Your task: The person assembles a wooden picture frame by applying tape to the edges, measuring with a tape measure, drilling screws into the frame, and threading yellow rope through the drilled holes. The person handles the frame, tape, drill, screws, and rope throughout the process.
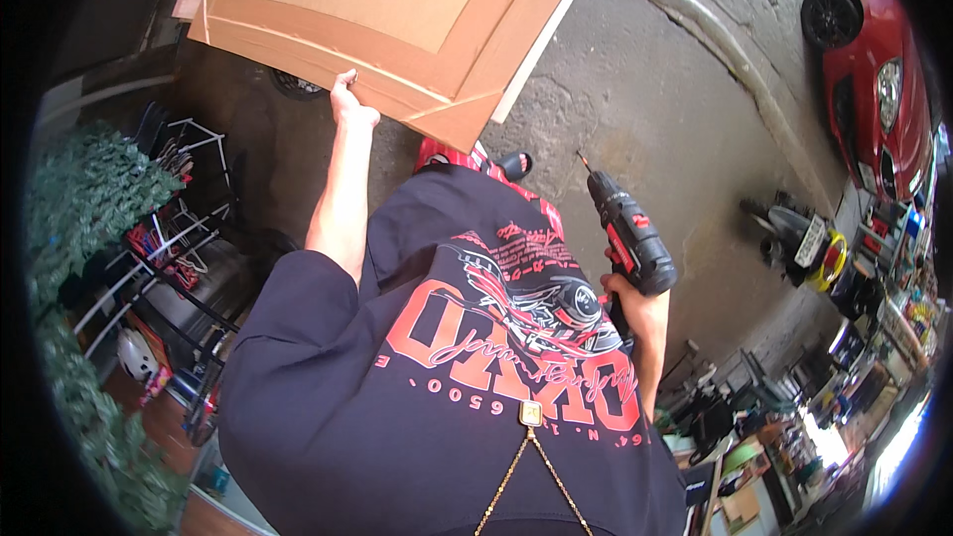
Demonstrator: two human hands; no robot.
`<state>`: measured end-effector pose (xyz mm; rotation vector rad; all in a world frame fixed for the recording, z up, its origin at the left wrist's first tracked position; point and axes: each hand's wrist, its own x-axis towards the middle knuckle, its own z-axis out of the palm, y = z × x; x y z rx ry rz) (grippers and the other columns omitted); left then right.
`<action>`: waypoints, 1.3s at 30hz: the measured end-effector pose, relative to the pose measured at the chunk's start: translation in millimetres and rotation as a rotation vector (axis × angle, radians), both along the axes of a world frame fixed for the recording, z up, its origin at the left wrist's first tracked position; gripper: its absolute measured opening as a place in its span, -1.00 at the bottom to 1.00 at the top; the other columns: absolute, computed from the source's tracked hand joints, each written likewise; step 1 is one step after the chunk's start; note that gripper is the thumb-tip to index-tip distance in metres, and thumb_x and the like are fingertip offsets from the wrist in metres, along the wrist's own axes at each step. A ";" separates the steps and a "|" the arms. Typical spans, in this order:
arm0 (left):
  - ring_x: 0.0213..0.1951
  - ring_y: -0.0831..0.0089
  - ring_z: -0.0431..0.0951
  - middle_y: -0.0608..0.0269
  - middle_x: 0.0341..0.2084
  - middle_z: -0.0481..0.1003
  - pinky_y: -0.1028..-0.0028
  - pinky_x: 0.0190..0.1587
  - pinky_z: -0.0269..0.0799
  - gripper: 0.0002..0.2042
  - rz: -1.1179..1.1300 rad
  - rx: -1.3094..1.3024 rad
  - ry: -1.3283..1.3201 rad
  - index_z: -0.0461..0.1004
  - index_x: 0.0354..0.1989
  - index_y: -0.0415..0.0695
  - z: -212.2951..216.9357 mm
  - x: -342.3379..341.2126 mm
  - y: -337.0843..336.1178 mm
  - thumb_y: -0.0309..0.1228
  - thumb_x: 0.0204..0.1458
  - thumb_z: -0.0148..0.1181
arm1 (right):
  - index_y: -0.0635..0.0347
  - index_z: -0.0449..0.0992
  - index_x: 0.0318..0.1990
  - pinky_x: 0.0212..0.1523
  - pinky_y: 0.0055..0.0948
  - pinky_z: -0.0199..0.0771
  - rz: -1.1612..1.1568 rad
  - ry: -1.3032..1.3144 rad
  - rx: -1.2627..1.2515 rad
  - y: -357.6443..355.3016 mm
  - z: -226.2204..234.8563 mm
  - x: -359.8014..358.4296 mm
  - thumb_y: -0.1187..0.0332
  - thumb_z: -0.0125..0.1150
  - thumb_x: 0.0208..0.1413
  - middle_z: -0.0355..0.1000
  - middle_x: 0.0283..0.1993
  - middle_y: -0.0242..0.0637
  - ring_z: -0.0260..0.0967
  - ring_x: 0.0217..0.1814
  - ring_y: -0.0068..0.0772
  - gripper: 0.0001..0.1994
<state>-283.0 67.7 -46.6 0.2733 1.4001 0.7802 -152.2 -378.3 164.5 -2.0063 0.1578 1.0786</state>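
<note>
Left hand [349,104] is clamped on the lower edge of the panel [397,10], a brown framed board held up tilted ahead of me, its near corner pointing down toward the sandals [501,164]. Right hand [635,303] is wrapped round the grip of the drill [625,233], bit aimed up and left, well short of the panel. I read this as the hold-and-line-up step: board steadied, drill not yet on it. Next move, as I judge it, needs the bit brought across to the panel face while the left hand keeps the edge from swinging. Room: open concrete floor [645,109] to the right of the panel, so the drill arm has a free path. Left is tight, with a wire rack [169,238] and green foliage [89,199] close. Red car [879,69] and scooter [799,238] sit well apart, far right.
</note>
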 end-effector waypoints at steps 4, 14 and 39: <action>0.03 0.15 0.41 0.14 -0.05 0.46 0.00 0.17 0.24 -0.76 0.030 -0.005 0.037 0.46 -0.27 -0.07 -11.7 -6.4 10.3 -0.34 -0.14 0.28 | 0.24 0.51 0.00 -0.42 -0.50 0.43 0.057 -0.102 -0.007 -19.5 -17.9 31.2 0.70 0.22 -0.20 0.54 -0.17 -0.34 0.41 -0.40 -0.57 -0.51; 0.23 0.05 0.27 -0.01 0.26 0.23 -0.07 0.29 0.08 -0.33 0.207 0.058 -0.022 0.15 0.32 -0.13 0.1 18.8 3.3 -0.14 0.06 0.21 | 0.33 0.46 -0.09 -0.23 -0.48 0.47 0.407 -0.417 0.260 49.9 -7.6 162.0 0.59 0.32 -0.24 0.49 -0.38 -0.30 0.40 -0.40 -0.52 -0.57; -0.30 0.10 0.57 0.05 -0.33 0.55 0.26 -0.20 0.47 -0.71 -0.078 0.579 1.410 0.57 -0.09 -0.04 24.0 216.9 7.4 -0.32 -0.02 0.28 | 0.14 0.21 0.26 0.00 -0.05 0.43 1.853 -1.097 0.702 527.9 -136.8 436.4 0.57 0.31 -0.29 0.29 0.04 -0.04 0.32 0.05 0.12 -0.21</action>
